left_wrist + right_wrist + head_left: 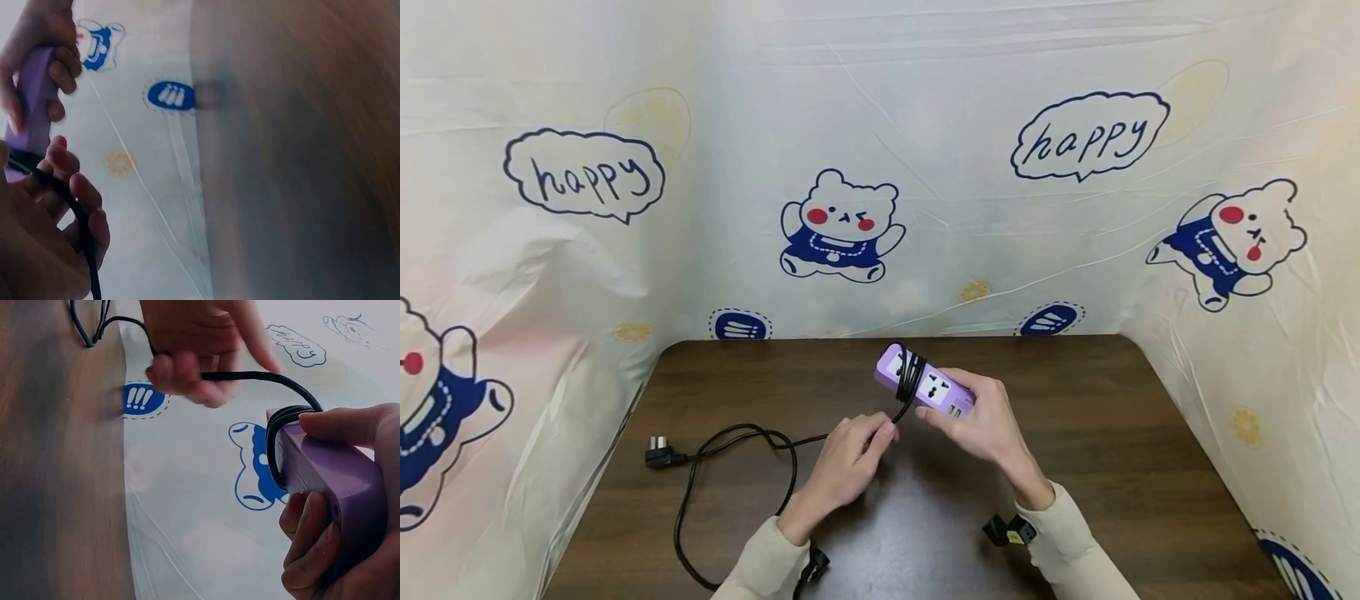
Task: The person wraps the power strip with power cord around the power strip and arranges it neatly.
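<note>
Power strip (936,387) juts from the right grip (985,423).

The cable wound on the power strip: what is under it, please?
Under the wound cable is the strip; sockets show on both sides of the winding. The face directly beneath the cable is covered, so I cannot tell what is there.

Left speech bubble (583,177): I read "happy" in blue script on the printed sheet (955,100).
Right speech bubble (1090,136): "happy" again, slanting, same sheet.
Blue oval (1049,319): white marks I cannot decipher.
</note>
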Demonstrator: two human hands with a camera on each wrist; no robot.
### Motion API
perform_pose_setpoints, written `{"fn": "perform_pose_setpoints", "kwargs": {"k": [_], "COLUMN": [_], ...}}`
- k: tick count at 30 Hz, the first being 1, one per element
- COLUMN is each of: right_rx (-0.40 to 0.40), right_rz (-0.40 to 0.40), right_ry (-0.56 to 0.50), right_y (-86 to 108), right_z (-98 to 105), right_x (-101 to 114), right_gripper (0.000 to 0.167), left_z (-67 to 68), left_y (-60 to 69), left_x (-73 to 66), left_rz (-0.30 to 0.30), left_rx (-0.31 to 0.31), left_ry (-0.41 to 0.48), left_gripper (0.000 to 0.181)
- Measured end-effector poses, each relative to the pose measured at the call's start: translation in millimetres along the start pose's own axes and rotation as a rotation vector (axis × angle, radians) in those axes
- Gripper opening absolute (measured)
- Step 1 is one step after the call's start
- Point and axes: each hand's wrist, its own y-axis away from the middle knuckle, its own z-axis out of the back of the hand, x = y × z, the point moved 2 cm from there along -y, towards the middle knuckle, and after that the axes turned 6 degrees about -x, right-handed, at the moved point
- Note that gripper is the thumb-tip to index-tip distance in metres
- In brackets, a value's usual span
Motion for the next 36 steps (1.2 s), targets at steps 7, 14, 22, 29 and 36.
{"fn": "perform_pose_setpoints", "kwargs": {"k": [7,14,22,29,36], "right_rx": [0.013,0.000,0.027,0.054,0.147], "right_rz": [-0.017,-0.003,0.021,0.014,-0.007], "right_ry": [-0.003,-0.001,-0.002,-0.034,-0.121], "right_y": [-0.3,0.4,5.3,6.1,10.9], "right_z": [3,5,6,5,0], "right_x": [1,5,12,13,14], "right_gripper": [0.051,0.050,0.049,0.047,0.048], "left_z": [4.0,4.2,3.1,-5.0,-6.1], "left_y": [1.1,-1.7,-4.4,-7.2,-13.2], "left_x": [13.8,22.8,26.4,24.7,19.6], "left_rz": [0.028,0.047,0.125,0.171,0.148], "left_rx": [0.142,0.223,0.187,0.238,0.192], "left_ry": [0.065,0.253,0.291,0.330,0.281], "left_gripper": [0.032,0.032,0.026,0.026,0.023]}}
